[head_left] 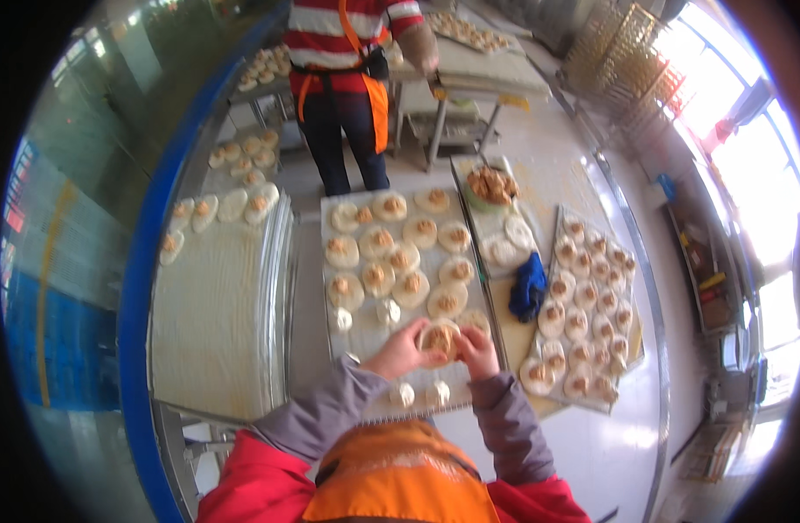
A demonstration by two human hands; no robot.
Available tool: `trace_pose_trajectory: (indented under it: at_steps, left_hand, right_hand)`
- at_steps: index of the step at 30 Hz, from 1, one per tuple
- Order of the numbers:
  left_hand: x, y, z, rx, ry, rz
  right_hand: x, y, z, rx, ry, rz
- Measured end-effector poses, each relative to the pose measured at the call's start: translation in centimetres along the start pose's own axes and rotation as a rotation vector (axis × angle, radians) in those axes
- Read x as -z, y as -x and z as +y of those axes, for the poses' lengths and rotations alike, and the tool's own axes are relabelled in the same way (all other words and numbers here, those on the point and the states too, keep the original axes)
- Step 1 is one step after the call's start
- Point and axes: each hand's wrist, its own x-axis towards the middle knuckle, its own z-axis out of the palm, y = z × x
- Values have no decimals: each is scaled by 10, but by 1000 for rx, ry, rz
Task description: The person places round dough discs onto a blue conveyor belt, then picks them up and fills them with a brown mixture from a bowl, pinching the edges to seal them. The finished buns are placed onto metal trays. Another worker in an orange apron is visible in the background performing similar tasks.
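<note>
Curled close from both sides round one filled dough round (440,336), left hand (401,350) cupping its near-left edge and right hand (476,350) pinching the right, seemingly to gather rim over filling, above the near end of a metal tray (361,324) of open rounds (391,261), blue cloth (528,286) alongside.

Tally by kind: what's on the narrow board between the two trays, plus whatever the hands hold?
Bowl of filling: 1
Dough discs: 2
Blue cloth: 1
Filled dough piece, held between left hand and right hand: 1
Total: 5
</note>
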Motion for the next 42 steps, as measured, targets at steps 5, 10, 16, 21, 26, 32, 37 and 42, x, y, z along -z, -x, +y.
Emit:
trace_pose_trajectory:
  at_steps: [5, 10, 16, 21, 26, 32, 37, 42]
  left_hand:
    - [-5, 70, 30, 215, 969, -30]
    - [-15, 116, 17, 180, 560, 289]
    - [-6, 147, -12, 168, 359, 520]
    - [-2, 158, 2, 248, 1109, 389]
    - [9, 161, 27, 445, 1408, 150]
    - [2, 157, 20, 637, 1201, 102]
    - [-18, 147, 14, 587, 1066, 163]
    - [-40, 130, 24, 495, 698, 228]
  right_hand:
    - [-45, 57, -42, 35, 42, -24]
    - [-96, 80, -36, 174, 311, 49]
    - [-115, 101, -17, 302, 435, 131]
    - [-124, 107, -16, 243, 402, 64]
    - [-125, 114, -21, 286, 475, 31]
    - [-99, 120, -14, 547, 533, -190]
    - [-79, 122, 10, 274, 328, -100]
    - [-60, 114, 28, 85, 210, -43]
